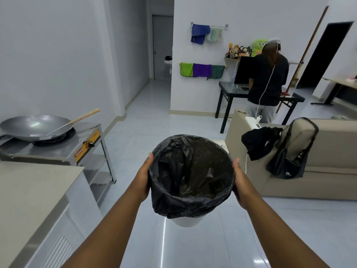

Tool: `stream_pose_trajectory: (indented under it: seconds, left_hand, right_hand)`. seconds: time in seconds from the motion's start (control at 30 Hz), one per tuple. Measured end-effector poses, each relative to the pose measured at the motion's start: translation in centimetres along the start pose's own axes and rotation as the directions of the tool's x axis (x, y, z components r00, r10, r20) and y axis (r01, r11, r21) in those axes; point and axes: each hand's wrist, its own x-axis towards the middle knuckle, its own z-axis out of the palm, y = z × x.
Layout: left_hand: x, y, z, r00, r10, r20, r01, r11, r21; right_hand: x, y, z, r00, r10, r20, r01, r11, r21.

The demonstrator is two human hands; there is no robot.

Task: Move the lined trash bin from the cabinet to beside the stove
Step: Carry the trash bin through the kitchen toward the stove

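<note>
I hold a white trash bin [185, 222] lined with a black plastic bag [191, 175] in the air over the tiled floor, at the middle of the view. My left hand [143, 177] presses on its left side and my right hand [240, 182] on its right side, both over the bag's folded rim. The bin looks empty inside. The steel stove [63, 149] stands at the left, with a large wok [34, 127] and a wooden-handled ladle on its burner. A grey-topped white cabinet [32, 192] is at the near left.
A beige sofa [318, 171] with a black handbag [289, 161] and dark cloth is at the right. A person in black stands at a dark desk [229, 91] beyond it. Shiny tiled floor [146, 117] runs between the stove and the sofa into a hallway.
</note>
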Motion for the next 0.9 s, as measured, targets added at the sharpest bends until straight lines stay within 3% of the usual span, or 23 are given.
stream_pose_trajectory:
  seconds: [0.47, 0.9]
  left_hand:
    - [24.5, 3.7, -1.0, 1.0, -0.015, -0.005, 0.015, 1.0, 0.002]
    - [45.6, 7.0, -0.6, 0.987, 0.041, -0.157, -0.044, 0.999, -0.015]
  right_hand:
    - [23.5, -6.4, -1.1, 0.999, -0.009, -0.042, 0.01, 1.0, 0.022]
    - [47.9, -13.3, -2.5, 0.992, -0.01, 0.124, 0.007, 1.0, 0.028]
